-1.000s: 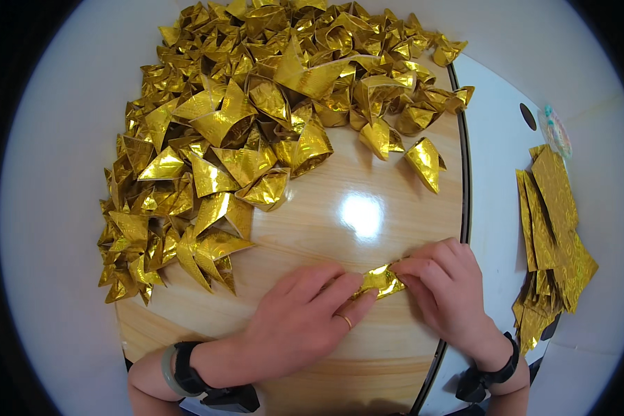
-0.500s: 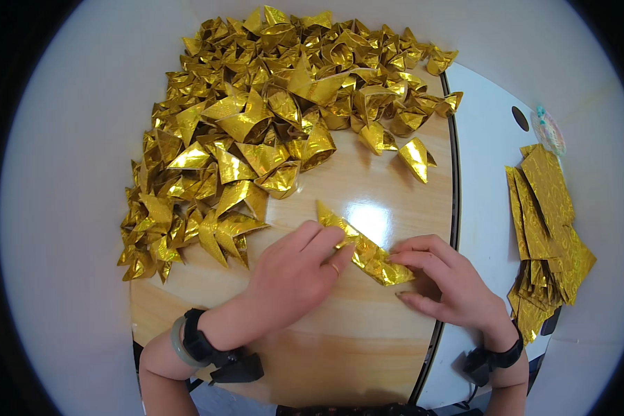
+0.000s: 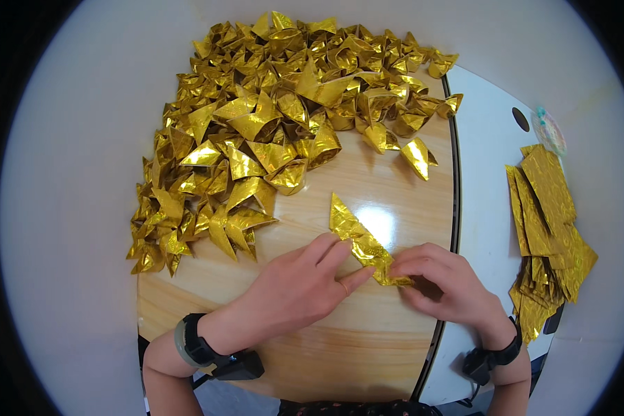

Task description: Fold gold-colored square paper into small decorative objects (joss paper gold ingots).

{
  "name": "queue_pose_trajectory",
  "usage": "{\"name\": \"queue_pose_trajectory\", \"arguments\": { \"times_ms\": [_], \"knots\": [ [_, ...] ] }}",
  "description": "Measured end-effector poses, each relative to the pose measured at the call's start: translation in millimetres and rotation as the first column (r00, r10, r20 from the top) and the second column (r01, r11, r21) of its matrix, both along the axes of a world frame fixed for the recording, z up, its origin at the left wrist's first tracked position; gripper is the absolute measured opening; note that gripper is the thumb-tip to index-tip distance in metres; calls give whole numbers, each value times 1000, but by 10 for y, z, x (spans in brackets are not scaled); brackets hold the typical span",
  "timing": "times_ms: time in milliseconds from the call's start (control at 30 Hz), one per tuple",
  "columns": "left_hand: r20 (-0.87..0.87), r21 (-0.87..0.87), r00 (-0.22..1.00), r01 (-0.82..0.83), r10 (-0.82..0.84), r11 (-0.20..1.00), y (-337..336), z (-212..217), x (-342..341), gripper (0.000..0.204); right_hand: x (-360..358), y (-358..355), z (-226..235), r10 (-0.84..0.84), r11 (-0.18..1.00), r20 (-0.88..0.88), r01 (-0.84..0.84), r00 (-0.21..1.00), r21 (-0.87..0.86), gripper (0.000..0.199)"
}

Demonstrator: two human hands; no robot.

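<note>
A folded strip of gold foil paper (image 3: pixel 357 231) lies slantwise on the wooden table, its pointed far end to the upper left. My left hand (image 3: pixel 295 284) holds it from the near side, fingertips pressed on its middle and one finger reaching toward its lower end. At that lower right end, my right hand (image 3: pixel 447 281) pinches a corner between thumb and fingers, and the corner looks bent over. Part of the paper's near edge is hidden by my left fingers.
A large heap of folded gold paper ingots (image 3: pixel 256 121) spreads over the far and left parts of the table. One ingot (image 3: pixel 418 158) lies apart. On the white surface (image 3: pixel 489 208) to the right rests a stack of gold paper sheets (image 3: pixel 551 215).
My left hand has slid a little down along the paper toward its lower end, uncovering more of the far end. My right fingers have closed on the lower corner, which is now bent.
</note>
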State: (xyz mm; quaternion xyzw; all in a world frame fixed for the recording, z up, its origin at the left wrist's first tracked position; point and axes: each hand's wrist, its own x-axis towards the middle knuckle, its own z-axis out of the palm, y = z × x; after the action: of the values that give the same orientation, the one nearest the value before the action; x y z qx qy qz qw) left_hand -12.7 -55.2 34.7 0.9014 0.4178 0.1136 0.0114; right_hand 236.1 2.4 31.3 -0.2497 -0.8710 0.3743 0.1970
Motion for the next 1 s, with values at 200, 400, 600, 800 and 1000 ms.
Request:
{"name": "queue_pose_trajectory", "arguments": {
  "times_ms": [200, 400, 600, 800, 1000],
  "knots": [
    [79, -65, 997, 20, -15, 998, 85, -127, -80, 36, -24, 18, -37, 59, 993, -79, -67, 995, -97, 39],
    [169, -118, 985, 48, -27, 992, 185, -112, -135, 33, -110, 51, -58, 65, 989, 38, -69, 997, 132, 28],
    [188, -36, 980, 72, -64, 997, 168, -112, -150, 40, -138, 81, -66, 85, 951, 79, -105, 993, 292, 28],
    [243, -49, 968, 76, -62, 996, 160, -152, -169, 39, -165, 104, -30, 76, 908, 53, -91, 996, 409, 25],
    [305, -144, 951, 92, -44, 985, 192, -169, -226, 35, -197, 215, 4, 131, 934, 109, -159, 985, 320, 18]
  ]
}}
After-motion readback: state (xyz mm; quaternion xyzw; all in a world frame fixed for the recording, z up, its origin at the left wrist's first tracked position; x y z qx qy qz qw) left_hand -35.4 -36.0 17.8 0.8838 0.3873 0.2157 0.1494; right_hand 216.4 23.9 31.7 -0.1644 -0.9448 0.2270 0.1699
